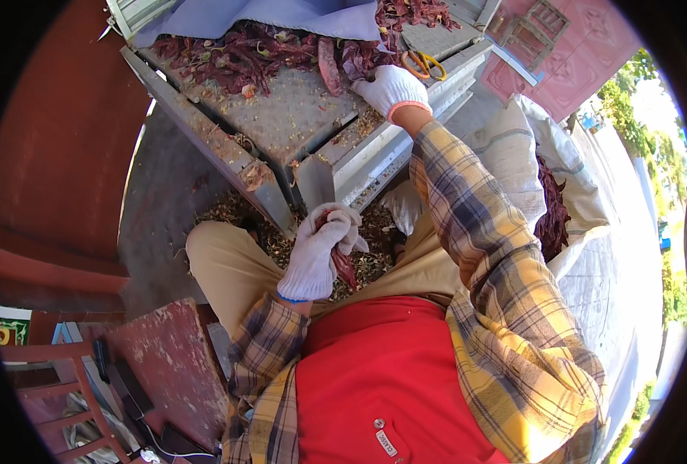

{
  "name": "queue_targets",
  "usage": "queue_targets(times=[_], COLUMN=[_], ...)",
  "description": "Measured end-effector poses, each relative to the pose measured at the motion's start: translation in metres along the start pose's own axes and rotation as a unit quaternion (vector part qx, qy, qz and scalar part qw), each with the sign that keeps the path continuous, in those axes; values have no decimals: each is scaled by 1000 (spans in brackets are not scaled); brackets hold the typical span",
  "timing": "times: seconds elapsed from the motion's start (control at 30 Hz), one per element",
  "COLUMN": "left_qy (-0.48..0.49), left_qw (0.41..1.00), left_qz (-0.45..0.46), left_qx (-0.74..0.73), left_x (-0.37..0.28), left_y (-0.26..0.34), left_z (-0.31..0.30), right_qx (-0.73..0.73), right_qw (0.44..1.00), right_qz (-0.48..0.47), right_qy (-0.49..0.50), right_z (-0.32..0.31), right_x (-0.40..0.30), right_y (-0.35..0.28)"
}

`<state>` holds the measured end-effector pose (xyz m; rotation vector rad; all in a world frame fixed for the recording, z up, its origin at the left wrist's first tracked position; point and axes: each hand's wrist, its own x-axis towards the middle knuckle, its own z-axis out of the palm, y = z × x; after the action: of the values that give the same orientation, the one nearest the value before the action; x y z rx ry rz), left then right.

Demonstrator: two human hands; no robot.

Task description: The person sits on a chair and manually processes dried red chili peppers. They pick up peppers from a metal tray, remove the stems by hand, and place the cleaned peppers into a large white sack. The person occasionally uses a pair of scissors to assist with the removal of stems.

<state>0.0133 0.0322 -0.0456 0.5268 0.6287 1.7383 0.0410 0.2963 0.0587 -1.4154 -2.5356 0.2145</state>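
Note:
Wearing a white knitted glove, my left hand (pixel 323 249) is closed around dried red chili peppers (pixel 344 268), whose ends stick out below the fingers. My right hand (pixel 394 93), gloved as well, reaches to the near edge of a pile of dried red chili peppers (pixel 233 58). Its fingertips meet the chilies there, and the glove hides whether any are pinched. The pile lies on a worn metal cart bed (pixel 279 110) strewn with loose seeds. A lavender cloth (pixel 274 17) covers part of the pile. Scissors with orange-yellow handles (pixel 424 65) rest just beyond my right hand.
A white woven sack (pixel 505 151) at right holds dark red dried chilies (pixel 552 214). Stems and scraps (pixel 274 243) litter the ground between my legs. At lower left are a worn red tabletop (pixel 169 354) and a red chair (pixel 82 388). A small wooden chair (pixel 534 32) stands far right.

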Motion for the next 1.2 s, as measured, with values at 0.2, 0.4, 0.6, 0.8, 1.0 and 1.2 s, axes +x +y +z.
queue_targets(times=[0.2, 0.4, 0.6, 0.8, 1.0, 1.2], left_qy=[-26, 13, 53, 62, 72, 128], left_qw=[999, 998, 994, 987, 996, 992], left_qz=[9, -13, -33, -4, 18, 8], left_qx=[-20, -59, -89, -148, -57, -2], left_x=[4, 6, 15, 36, 44, 37], left_y=[-5, -7, -6, 2, 3, 2], left_z=[-4, -12, 0, 21, 22, 28], right_qx=[71, 289, 317, 312, 182, 170], right_qw=[992, 955, 941, 937, 941, 919], right_qz=[-93, -64, -114, -149, -286, -333], right_qy=[39, 16, -26, -48, -13, -122], right_z=[24, -2, 1, -3, 2, -4], right_x=[22, -47, -102, -149, -177, -174], right_y=[46, 49, 44, 22, 20, 28])
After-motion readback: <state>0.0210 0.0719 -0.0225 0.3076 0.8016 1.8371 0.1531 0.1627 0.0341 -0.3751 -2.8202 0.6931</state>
